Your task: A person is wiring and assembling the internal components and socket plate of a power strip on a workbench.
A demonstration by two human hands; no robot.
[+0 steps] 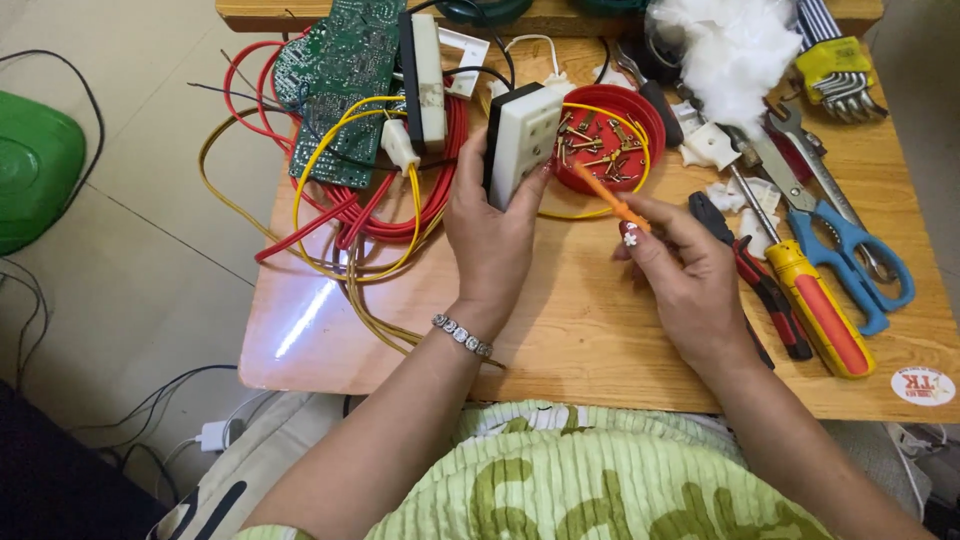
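Left hand clamped on white socket block, upright above table middle; right hand pinched on small orange screwdriver, tip toward block. Red and yellow wires and green circuit board at left edge; red lid of screws just behind; pliers, yellow-handled screwdriver, blue scissors toward right edge.

Bare forearms, a bracelet and painted nails

The left hand wears a silver link bracelet of small square stones at the wrist. The right hand has a dark red thumbnail with a white flower. A pale green, ribbed garment with darker green patterns lies near.
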